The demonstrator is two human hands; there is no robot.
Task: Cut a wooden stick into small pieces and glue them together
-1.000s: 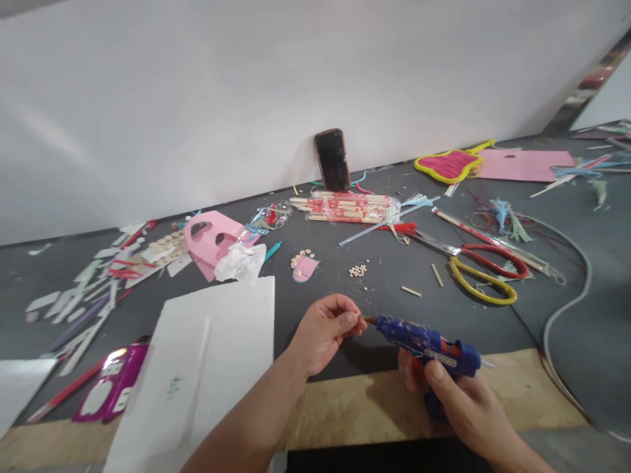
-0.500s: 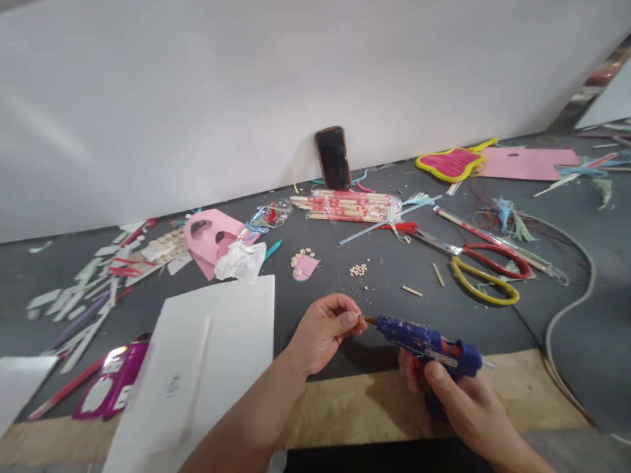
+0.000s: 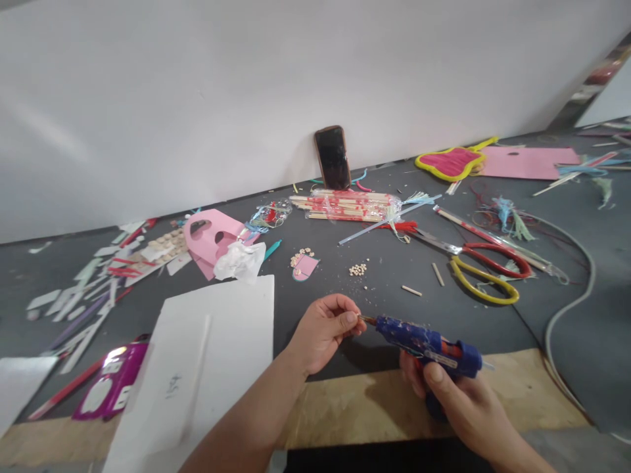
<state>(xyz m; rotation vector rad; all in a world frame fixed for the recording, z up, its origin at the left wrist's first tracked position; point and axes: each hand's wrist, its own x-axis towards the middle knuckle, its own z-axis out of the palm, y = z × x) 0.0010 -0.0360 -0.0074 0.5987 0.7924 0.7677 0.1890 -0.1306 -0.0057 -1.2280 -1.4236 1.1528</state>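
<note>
My right hand [image 3: 451, 394] is wrapped round the handle of a blue hot glue gun [image 3: 426, 343], which points left. Its nozzle meets the fingertips of my left hand [image 3: 328, 332], pinched together over something too small to make out. Beyond my hands lies a little pile of small round wooden pieces [image 3: 357, 270]. To its left is a pink heart-shaped piece [image 3: 305, 267] with pale little flower-like bits along its upper left edge. Two short wooden stick pieces [image 3: 411, 291] lie past the glue gun.
Large scissors [image 3: 463, 249] with red and yellow handles lie at the right, near a grey cable [image 3: 586, 282]. A phone [image 3: 332, 157] leans on the wall behind bundled wooden sticks [image 3: 350, 206]. White board [image 3: 231, 328], pink cut-outs [image 3: 211, 230] and scattered strips cover the left.
</note>
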